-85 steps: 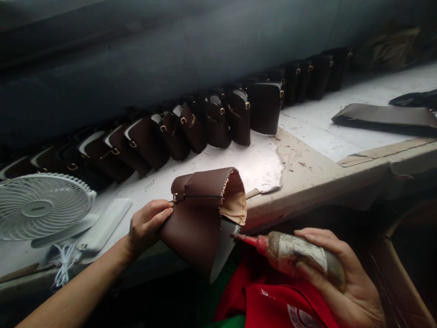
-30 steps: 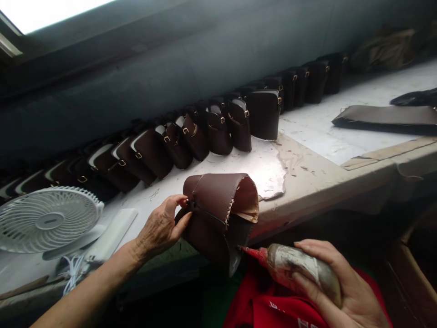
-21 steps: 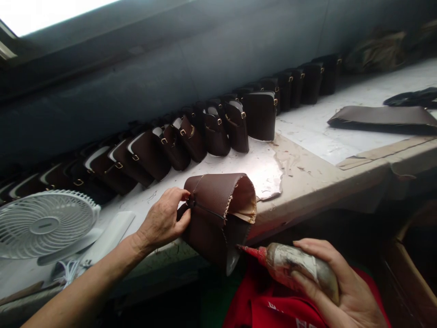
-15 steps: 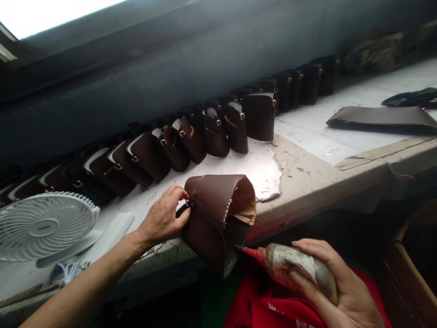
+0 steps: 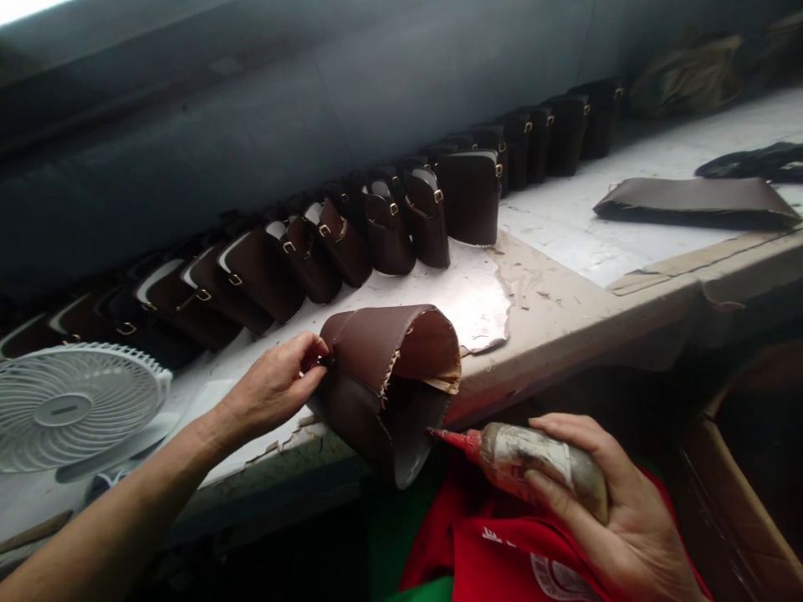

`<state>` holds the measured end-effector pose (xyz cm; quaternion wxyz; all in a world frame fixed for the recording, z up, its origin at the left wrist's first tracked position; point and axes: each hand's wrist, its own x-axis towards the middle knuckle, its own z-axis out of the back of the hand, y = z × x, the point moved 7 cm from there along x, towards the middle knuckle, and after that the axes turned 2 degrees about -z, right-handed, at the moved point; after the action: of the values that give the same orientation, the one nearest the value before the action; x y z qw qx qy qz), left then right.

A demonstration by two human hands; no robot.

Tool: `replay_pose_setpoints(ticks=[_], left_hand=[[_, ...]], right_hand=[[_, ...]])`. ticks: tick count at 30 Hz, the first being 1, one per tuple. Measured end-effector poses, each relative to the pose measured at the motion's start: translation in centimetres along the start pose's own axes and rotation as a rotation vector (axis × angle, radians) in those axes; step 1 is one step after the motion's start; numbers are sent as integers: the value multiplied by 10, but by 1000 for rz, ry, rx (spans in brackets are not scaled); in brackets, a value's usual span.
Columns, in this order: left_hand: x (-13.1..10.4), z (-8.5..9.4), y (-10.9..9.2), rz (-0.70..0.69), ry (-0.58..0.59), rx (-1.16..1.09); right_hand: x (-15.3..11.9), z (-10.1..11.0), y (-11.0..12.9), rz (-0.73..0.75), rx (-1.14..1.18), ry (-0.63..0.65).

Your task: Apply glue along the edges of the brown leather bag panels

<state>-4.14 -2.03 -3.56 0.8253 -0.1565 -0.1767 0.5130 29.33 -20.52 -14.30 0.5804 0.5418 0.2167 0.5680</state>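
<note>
Left hand [image 5: 269, 389] comes in from the lower left, forearm stretched low over the table [image 5: 565, 309] edge, fingers curled and pinched shut on the near left end of the unfinished brown pouch [image 5: 382, 376], right at a small metal fitting there. Pouch is bent into an open loop and sits at the front edge of the table, its lower half hanging over the edge; the raw tan lining shows inside the opening, which faces right. Right hand [image 5: 602, 518] lies below and right of the pouch, off the table, palm turned up and fingers wrapped closed round a smeared glue bottle [image 5: 539, 464] held nearly level. Its red nozzle points left and ends just at the pouch's lower right edge (touching or a hair short, cannot tell). Red cloth [image 5: 502, 552] lies under that hand, below the pouch. Behind the pouch, a long row of finished brown pouches [image 5: 351, 234] stands leaning along the dark wall. Left of the pouch, past the left wrist, a white fan [image 5: 69, 405] stands on the table. Far right of the pouch, well apart, a flat brown leather piece [image 5: 690, 201] lies on the table.
</note>
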Motion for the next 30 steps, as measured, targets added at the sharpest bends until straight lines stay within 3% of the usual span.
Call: replay_pose_setpoints(ticks=[4, 7, 10, 14, 18, 24, 30], left_hand=[[-13, -5, 9, 145, -1, -438], [-22, -1, 12, 102, -178, -653], [-33, 9, 9, -34, -358, -772], [-48, 16, 0, -155, -490, -765], [-57, 9, 5, -189, -558, -764], [-69, -17, 33, -57, -542, -856], [-78, -23, 37, -32, -534, -848]], right_hand=[[0, 3, -1, -28, 30, -29], [0, 7, 0, -28, 43, -56], [-2, 11, -1, -46, 54, -69], [-3, 12, -4, -83, 74, -71], [-3, 11, -7, -118, 77, -95], [-4, 12, -11, -155, 55, -129], [-1, 11, -17, -175, 18, -145]])
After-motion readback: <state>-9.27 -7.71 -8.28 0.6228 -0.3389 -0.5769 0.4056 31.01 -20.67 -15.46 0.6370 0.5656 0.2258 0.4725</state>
